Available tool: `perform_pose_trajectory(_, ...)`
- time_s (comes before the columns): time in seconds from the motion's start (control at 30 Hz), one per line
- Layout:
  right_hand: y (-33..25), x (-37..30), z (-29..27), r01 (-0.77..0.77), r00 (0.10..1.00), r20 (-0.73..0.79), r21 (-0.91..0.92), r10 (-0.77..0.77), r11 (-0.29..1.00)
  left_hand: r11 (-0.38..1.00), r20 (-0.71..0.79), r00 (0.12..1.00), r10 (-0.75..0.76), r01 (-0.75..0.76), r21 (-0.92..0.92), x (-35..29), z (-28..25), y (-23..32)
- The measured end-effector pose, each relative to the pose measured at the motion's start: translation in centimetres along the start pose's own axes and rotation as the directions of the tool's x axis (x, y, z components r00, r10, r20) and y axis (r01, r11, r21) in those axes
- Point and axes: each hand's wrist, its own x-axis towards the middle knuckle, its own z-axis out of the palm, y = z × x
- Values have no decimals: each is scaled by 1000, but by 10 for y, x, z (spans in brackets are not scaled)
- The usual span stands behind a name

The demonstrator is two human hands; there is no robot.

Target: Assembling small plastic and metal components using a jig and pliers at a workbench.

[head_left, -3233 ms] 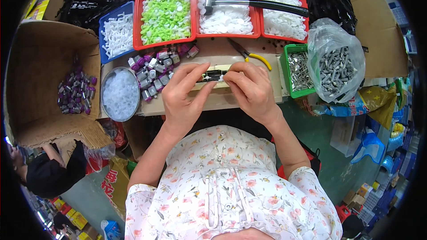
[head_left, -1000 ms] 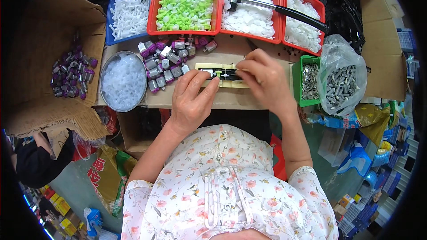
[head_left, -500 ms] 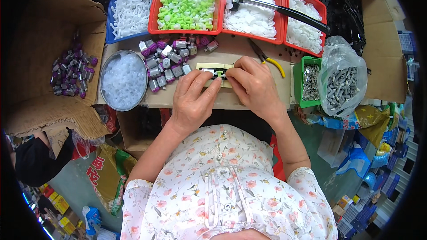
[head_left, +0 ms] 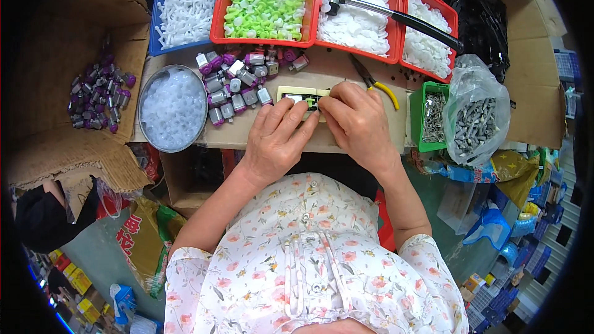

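In front of me on the cardboard-topped table lies a small cream rectangular holder [head_left: 302,90]. A whitish block, a light green part [head_left: 311,104] and black pieces show inside it. My left hand [head_left: 276,139] steadies the holder with its fingertips at the near left edge, beside the green part. My right hand [head_left: 360,117] pinches at the holder's right end; what its fingers grip is hidden. Small silver motors with purple ends [head_left: 235,89] lie in a loose pile to the left. Pliers with yellow handles [head_left: 375,83] rest just beyond my right hand.
Along the back stand a blue bin [head_left: 153,18] and red bins [head_left: 312,3] of small plastic parts. A hammer [head_left: 396,15] lies across two red bins. A round bowl [head_left: 172,111] sits left; a green box [head_left: 428,146] and plastic bag [head_left: 504,96] of metal parts sit right.
The view has shifted slightly. Both hands stay at the holder, with only small finger movements around the green part and right end.
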Motion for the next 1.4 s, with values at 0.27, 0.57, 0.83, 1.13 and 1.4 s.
perform_pose_trajectory(0.27, 4, -1, 1, 25, 999, 26, 30, -26, 999, 994, 6, 999, 49, -49, 102, 0, 2, -2)
perform_pose_trajectory(0.57, 3, -7, 4, -12, 1000, -17, 108, 14, 994, 994, -3, 997, 75, -75, 86, 3, 3, -6)
perform_pose_trajectory(0.83, 10, -1, -5, -5, 1000, -5, 197, 6, 980, 995, -1, 998, 67, -67, 69, 6, 1, -5)
perform_pose_trajectory(1.13, 59, -5, -37, -216, 976, 55, 185, 209, 959, 997, 10, 998, 61, -62, 52, 6, 0, -5)
perform_pose_trajectory(1.4, 62, 16, -17, -196, 970, 159, 45, 187, 980, 999, 10, 999, 49, -49, 8, 7, -1, -4)
